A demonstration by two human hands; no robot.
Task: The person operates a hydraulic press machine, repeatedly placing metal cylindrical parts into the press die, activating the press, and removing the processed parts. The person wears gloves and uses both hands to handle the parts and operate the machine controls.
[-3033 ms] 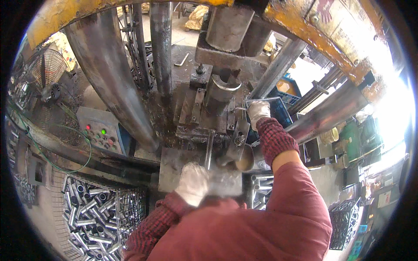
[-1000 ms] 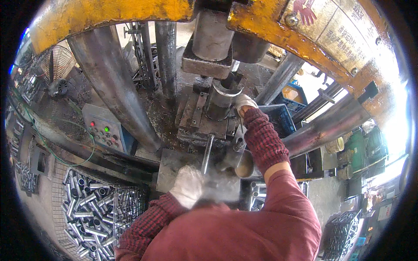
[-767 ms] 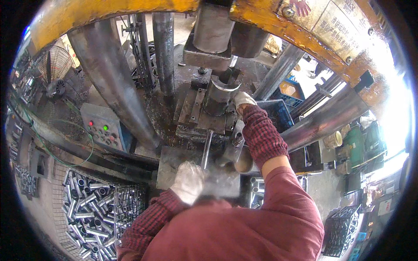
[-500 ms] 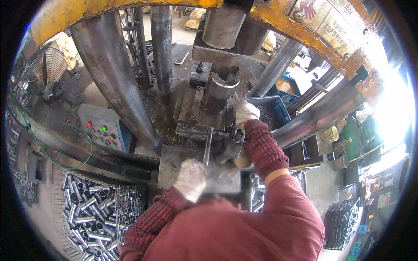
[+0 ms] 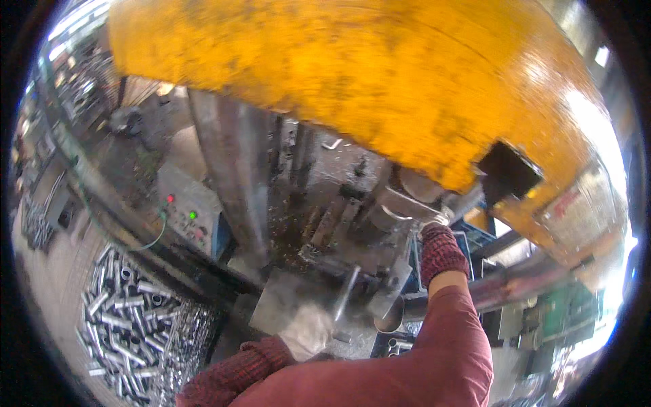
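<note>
My left hand [image 5: 308, 332], in a pale work glove, is over the flat metal plate [image 5: 279, 298] at the front of the press. Its fingers are blurred, and whether they hold anything cannot be made out. Just to its right, a slim metal bar [image 5: 347, 292] slants up toward the die. My right hand [image 5: 435, 222], also gloved, is stretched forward beside the round die [image 5: 386, 218], by its curved bright rim. The fingers are small and smeared there, so their grip is unclear. The yellow press frame [image 5: 352, 81] covers the upper part of the machine.
A wire basket of cut metal tubes [image 5: 122, 319] stands at lower left. Above it is a grey control box [image 5: 186, 203] with red and green lights. A thick steel column [image 5: 237, 176] rises left of the die. Blue crates [image 5: 475, 237] sit right of my right hand.
The view has tilted and shifted, so the yellow frame now fills the top. My right arm reaches farther forward alongside the die. My left hand remains near the front plate and the bar.
</note>
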